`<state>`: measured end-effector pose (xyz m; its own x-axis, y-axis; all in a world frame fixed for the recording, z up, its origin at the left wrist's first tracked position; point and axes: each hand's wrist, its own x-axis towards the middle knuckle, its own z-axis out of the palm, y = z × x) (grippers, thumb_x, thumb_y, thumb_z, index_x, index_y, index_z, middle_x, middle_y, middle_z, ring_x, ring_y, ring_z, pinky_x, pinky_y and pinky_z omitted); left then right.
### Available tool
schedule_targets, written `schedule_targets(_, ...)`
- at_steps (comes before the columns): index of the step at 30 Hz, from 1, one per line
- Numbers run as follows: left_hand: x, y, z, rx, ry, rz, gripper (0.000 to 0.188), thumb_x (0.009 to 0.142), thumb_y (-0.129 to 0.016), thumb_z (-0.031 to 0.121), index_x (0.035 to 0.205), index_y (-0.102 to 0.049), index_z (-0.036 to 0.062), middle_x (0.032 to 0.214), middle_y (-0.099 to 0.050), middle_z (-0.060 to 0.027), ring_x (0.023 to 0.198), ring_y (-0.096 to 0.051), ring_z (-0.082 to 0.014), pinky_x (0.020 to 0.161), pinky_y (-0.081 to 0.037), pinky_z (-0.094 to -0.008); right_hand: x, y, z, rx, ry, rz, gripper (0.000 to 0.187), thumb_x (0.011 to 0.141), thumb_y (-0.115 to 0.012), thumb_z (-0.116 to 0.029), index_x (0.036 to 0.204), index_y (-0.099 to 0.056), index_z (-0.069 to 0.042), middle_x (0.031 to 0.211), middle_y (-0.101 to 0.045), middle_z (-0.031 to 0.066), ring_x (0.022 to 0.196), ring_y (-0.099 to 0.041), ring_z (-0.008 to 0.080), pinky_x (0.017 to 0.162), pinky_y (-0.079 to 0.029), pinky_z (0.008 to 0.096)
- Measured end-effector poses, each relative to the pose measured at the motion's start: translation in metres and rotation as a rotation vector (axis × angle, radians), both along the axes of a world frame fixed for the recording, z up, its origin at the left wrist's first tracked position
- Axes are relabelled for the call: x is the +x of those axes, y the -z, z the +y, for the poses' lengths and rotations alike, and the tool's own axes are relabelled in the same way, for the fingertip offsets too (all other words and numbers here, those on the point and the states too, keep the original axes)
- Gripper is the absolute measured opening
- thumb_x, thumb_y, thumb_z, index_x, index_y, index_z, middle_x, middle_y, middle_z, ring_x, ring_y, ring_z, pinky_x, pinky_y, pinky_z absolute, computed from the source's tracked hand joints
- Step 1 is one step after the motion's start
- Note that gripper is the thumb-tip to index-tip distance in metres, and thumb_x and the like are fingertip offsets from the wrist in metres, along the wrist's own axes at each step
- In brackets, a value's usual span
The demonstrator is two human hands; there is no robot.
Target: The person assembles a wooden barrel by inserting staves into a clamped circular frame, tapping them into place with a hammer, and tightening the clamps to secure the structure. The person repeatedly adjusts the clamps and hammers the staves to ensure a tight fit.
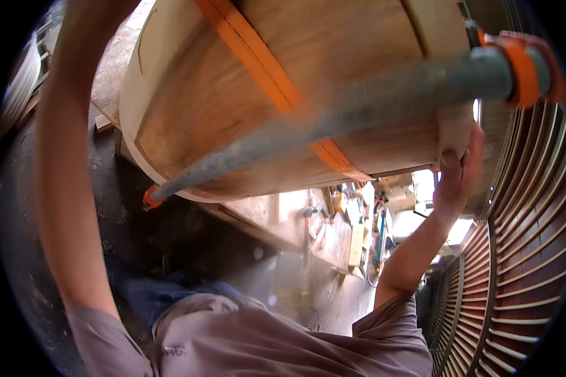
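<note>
Pipe across wd panel, free rm below

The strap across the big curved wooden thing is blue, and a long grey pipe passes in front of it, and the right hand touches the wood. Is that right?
Not quite: the strap is orange, not blue, as the head view shows. The long grey pipe does pass in front of it, and the right hand touches the big curved wooden thing.
</note>
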<state>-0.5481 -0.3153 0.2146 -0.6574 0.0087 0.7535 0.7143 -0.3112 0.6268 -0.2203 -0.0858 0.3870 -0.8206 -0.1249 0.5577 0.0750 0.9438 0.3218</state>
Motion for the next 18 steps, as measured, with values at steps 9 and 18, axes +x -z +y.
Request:
schedule_targets(9, 0.281, 0.336, -0.083, -0.216, -0.059, -0.818, 0.004, 0.092, -0.061, 0.005, 0.093, -0.059, 0.0010, 0.090, -0.059, -0.0053, 0.085, -0.058, -0.0133, 0.080, -0.048, -0.0268, -0.013, 0.052, -0.003, 0.329, -0.114, 0.405, 0.049, 0.086, -0.075, -0.027, 0.127, -0.063, -0.004, 0.135, -0.051, 0.0178, 0.120, -0.055, 0.0290, 0.097, -0.049, 0.0393)
schedule_targets(18, 0.497, 0.468, -0.215, -0.497, -0.155, -1.386, 0.005, 0.084, -0.060, -0.001, 0.088, -0.059, 0.0010, 0.079, -0.057, -0.0031, 0.067, -0.054, -0.0112, 0.058, -0.043, -0.0233, -0.025, 0.050, -0.027, 0.648, -0.157, 0.232, 0.038, 0.087, -0.068, -0.002, 0.122, -0.069, -0.018, 0.137, -0.046, 0.0182, 0.122, -0.054, 0.0341, 0.102, -0.052, 0.0440)
